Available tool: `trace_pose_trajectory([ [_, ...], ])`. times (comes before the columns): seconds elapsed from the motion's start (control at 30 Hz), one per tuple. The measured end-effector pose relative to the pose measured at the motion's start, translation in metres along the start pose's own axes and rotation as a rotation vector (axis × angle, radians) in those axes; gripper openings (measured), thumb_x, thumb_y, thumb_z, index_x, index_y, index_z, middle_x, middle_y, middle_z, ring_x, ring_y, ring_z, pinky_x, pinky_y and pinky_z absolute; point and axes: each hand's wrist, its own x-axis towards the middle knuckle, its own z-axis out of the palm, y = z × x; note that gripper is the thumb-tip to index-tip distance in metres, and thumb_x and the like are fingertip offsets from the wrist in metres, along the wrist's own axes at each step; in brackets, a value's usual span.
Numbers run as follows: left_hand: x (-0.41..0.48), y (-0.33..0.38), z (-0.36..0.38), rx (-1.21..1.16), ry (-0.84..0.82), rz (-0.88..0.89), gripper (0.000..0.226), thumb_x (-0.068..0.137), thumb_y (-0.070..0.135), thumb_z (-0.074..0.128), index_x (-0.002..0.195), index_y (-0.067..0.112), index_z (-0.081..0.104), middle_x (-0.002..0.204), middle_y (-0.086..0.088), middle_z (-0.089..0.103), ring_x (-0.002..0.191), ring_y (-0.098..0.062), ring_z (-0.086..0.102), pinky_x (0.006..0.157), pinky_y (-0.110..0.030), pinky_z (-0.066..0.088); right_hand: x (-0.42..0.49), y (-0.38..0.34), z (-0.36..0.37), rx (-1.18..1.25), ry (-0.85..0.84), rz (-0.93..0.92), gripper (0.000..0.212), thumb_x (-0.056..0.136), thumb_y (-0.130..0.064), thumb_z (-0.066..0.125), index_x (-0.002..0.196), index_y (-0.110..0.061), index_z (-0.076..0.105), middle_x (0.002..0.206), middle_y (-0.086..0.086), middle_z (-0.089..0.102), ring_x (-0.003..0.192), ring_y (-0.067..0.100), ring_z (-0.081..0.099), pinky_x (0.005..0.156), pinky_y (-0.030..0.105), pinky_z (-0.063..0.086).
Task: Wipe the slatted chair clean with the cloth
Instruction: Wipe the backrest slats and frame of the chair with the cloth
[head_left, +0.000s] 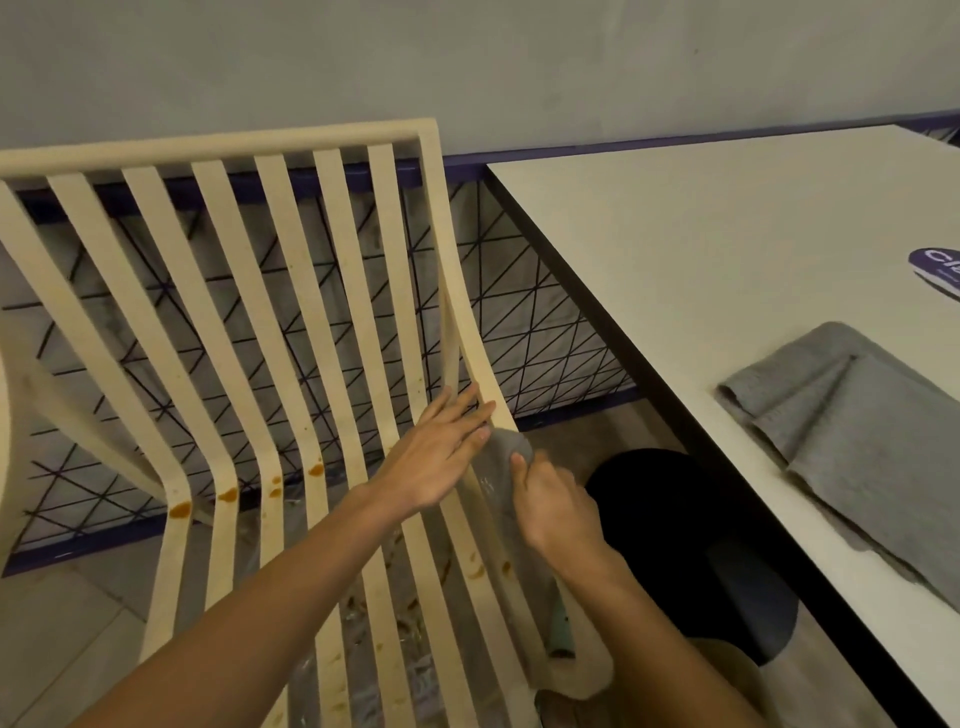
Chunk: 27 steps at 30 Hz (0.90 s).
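Observation:
The cream slatted chair (291, 291) fills the left and middle of the head view, with orange-brown stains at the bend of its slats and along the seat. My left hand (441, 452) lies flat, fingers apart, on the rightmost slats where back meets seat. Just to its right, my right hand (556, 512) is closed on a grey cloth (506, 457) wrapped round the chair's right outer rail. The cloth's lower part hangs behind that rail.
A white table (717, 249) stands at the right, bearing a second folded grey cloth (852, 441) and a purple label (937, 270). Under its edge is a black round object (680, 525). A dark wire grid panel (524, 291) runs behind the chair, against a grey wall.

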Motion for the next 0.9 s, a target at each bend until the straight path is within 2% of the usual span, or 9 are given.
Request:
trace_pose_trajectory([
  [0.1,0.016,-0.009,-0.004,-0.142,0.038,-0.013,0.056,0.1,0.05,0.026,0.152,0.03,0.024,0.16,0.017,0.009,0.148,-0.007,-0.001,0.123,-0.036,0.005,0.043,-0.023,0.005,0.057,0.009,-0.025,0.047,0.103,-0.045,0.019,0.121,-0.012,0.047,0.122,0.018,0.057,0.111,0.037,0.055,0.084,0.042,0.04],
  [0.2,0.022,-0.01,-0.01,-0.289,0.143,-0.063,0.05,0.104,0.037,0.031,0.152,0.025,0.023,0.159,0.012,0.018,0.144,0.0,0.008,0.119,-0.024,0.006,0.08,-0.045,0.004,0.092,0.056,-0.079,0.045,0.104,-0.042,0.02,0.119,-0.011,0.048,0.121,0.019,0.058,0.11,0.037,0.055,0.082,0.041,0.038],
  [0.3,0.014,-0.013,-0.012,-0.494,0.251,-0.182,0.047,0.105,0.029,0.034,0.151,0.022,0.028,0.157,0.008,0.025,0.144,-0.003,0.019,0.117,-0.018,0.013,0.112,-0.064,0.008,0.055,0.123,-0.144,0.044,0.104,-0.04,0.019,0.119,-0.009,0.047,0.114,0.017,0.06,0.105,0.036,0.057,0.077,0.039,0.038],
  [0.4,-0.005,-0.019,-0.006,-0.513,0.222,-0.263,0.045,0.105,0.026,0.035,0.15,0.021,0.034,0.156,0.007,0.03,0.144,-0.007,0.024,0.108,-0.013,0.017,0.132,-0.072,0.013,0.062,0.174,-0.183,0.045,0.104,-0.041,0.019,0.117,-0.008,0.046,0.11,0.016,0.062,0.101,0.035,0.06,0.075,0.039,0.04],
  [0.53,-0.039,-0.026,0.006,-0.521,0.184,-0.374,0.041,0.104,0.028,0.039,0.144,0.021,0.045,0.15,0.006,0.042,0.139,-0.011,0.035,0.104,-0.017,0.025,0.131,-0.071,0.017,0.071,0.18,-0.19,0.037,0.104,-0.038,0.024,0.117,-0.009,0.043,0.107,0.017,0.062,0.098,0.036,0.06,0.073,0.037,0.041],
  [0.63,-0.067,-0.028,0.011,-0.574,0.175,-0.437,0.036,0.103,0.028,0.042,0.136,0.022,0.054,0.142,0.006,0.051,0.133,-0.011,0.043,0.103,-0.019,0.03,0.113,-0.059,0.018,0.021,0.162,-0.234,0.034,0.105,-0.029,0.029,0.123,-0.003,0.04,0.107,0.022,0.061,0.097,0.038,0.06,0.072,0.035,0.039],
  [0.7,-0.09,-0.027,0.014,-0.602,0.147,-0.474,0.032,0.103,0.028,0.044,0.131,0.023,0.06,0.137,0.008,0.055,0.129,-0.01,0.047,0.108,-0.025,0.035,0.091,-0.044,0.019,-0.026,0.149,-0.25,0.036,0.105,-0.026,0.03,0.128,0.0,0.038,0.106,0.023,0.061,0.096,0.039,0.06,0.069,0.033,0.036],
  [0.77,-0.111,-0.023,0.019,-0.616,0.118,-0.496,0.03,0.102,0.029,0.047,0.125,0.024,0.065,0.132,0.01,0.059,0.124,-0.008,0.051,0.109,-0.035,0.041,0.065,-0.029,0.02,-0.056,0.144,-0.249,0.037,0.104,-0.025,0.031,0.133,-0.001,0.035,0.111,0.023,0.059,0.097,0.04,0.06,0.07,0.036,0.04],
  [0.9,-0.153,-0.013,0.031,-0.656,0.133,-0.558,0.019,0.098,0.032,0.053,0.101,0.037,0.071,0.117,0.016,0.066,0.114,-0.006,0.059,0.102,-0.04,0.047,0.007,-0.003,0.017,-0.132,0.123,-0.223,0.053,0.103,-0.024,0.033,0.15,-0.007,0.014,0.124,0.02,0.052,0.104,0.038,0.058,0.08,0.04,0.045],
])
